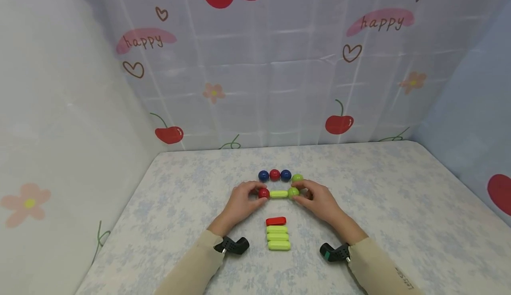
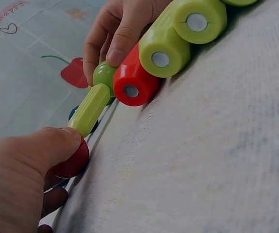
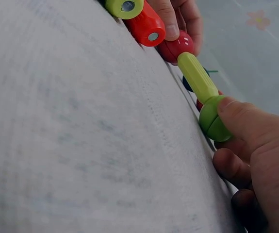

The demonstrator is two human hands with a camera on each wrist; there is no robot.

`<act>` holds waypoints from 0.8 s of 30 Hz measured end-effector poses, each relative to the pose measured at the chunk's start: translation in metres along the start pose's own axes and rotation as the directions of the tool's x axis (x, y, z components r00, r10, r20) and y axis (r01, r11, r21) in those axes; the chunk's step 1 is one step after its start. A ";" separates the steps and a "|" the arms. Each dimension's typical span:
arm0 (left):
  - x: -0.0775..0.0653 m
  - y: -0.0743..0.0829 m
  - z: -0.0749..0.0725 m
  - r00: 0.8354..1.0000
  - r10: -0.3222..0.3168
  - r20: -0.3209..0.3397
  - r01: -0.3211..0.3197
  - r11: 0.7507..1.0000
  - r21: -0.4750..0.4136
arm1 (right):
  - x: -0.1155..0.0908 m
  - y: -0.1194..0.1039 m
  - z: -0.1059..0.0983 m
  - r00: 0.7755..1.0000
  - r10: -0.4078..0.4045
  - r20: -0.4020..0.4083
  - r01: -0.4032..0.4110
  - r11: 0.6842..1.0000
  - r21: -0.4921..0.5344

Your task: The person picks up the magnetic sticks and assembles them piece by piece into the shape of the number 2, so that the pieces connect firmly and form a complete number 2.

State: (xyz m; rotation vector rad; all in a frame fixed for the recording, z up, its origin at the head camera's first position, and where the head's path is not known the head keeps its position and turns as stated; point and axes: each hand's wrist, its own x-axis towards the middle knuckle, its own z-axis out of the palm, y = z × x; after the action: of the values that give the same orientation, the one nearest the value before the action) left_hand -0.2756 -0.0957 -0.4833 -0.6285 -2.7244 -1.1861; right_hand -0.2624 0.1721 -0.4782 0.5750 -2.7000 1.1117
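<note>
My left hand (image 1: 242,201) pinches a red ball (image 1: 264,193) between thumb and fingers. On the other side, my right hand (image 1: 317,198) pinches a green ball (image 1: 293,192). A yellow-green magnetic rod (image 1: 278,194) spans the gap, its ends meeting both balls. In the left wrist view the rod (image 2: 89,110) runs from the left thumb to the green ball (image 2: 104,75). The right wrist view has my right thumb on the green ball (image 3: 214,119), with the red ball (image 3: 177,47) at the rod's far end.
Behind the hands stands a row of balls: a blue one (image 1: 263,176), a red one (image 1: 274,175), another blue one (image 1: 285,175) and a green one (image 1: 297,178). Nearer me, a red rod (image 1: 276,221) lies above stacked yellow-green rods (image 1: 278,237) on the patterned tablecloth (image 1: 167,224).
</note>
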 end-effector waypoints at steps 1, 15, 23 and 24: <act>0.000 0.000 0.000 1.000 0.001 -0.001 -0.001 1.000 -0.004 | 0.000 0.000 0.000 1.000 -0.005 -0.003 0.005 1.000 0.000; -0.002 0.001 -0.001 1.000 -0.021 -0.017 0.021 1.000 -0.024 | -0.001 -0.006 -0.008 0.998 -0.034 -0.053 0.037 0.998 0.051; 0.000 -0.002 -0.001 0.999 -0.044 -0.011 0.043 0.999 -0.033 | -0.010 -0.040 -0.011 0.992 -0.116 0.041 0.112 0.990 0.082; -0.001 -0.002 -0.001 0.999 -0.047 -0.012 0.047 0.998 -0.029 | -0.013 -0.043 -0.010 0.989 -0.125 0.074 0.118 0.989 0.092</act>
State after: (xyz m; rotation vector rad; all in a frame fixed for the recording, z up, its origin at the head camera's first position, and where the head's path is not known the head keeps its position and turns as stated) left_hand -0.2762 -0.0984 -0.4841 -0.5612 -2.7308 -1.2374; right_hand -0.2328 0.1547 -0.4476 0.8037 -2.6511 1.2035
